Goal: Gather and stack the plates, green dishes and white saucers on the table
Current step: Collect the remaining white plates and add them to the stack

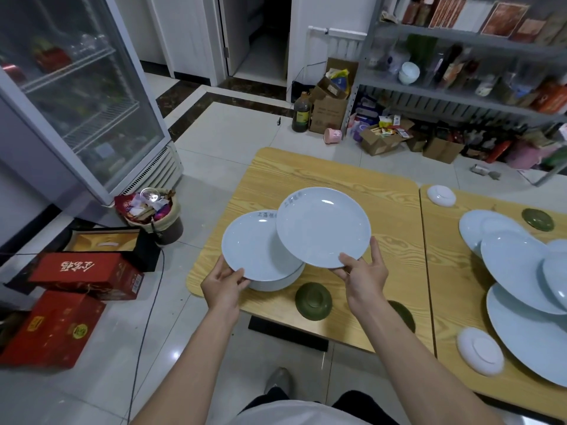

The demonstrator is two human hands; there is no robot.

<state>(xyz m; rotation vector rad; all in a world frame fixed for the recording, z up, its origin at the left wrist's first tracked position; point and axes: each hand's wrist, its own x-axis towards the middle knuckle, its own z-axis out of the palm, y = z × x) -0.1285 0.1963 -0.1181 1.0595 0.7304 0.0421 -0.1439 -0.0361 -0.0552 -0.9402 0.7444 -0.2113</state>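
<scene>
A glass-door fridge [76,102], red cardboard boxes [86,276] and a full waste bin [153,213] stand on the white tiled floor [214,139] at far left. Next, the left hand [225,282] pinches the near rim of a stack of pale blue round ceramic plates [260,250], thumb on top and fingers [237,276] curled under. It is probably steadying the stack at the near left corner of the yellow wood-grain counter [337,179].

The right hand [363,271] pinches another pale blue round plate [323,227] by its near rim. It holds the plate tilted and overlapping the stack, likely to set it on top.

Two upturned dark green dishes [313,300] lie near the front edge, one partly behind the right forearm.

On the adjoining counter [454,271], a loose heap of pale blue plates [515,265], a third green dish [537,219] and two upturned white saucers [480,351] wait ungathered. Grey metal shelves [460,44], crowded with goods, line the far wall.
</scene>
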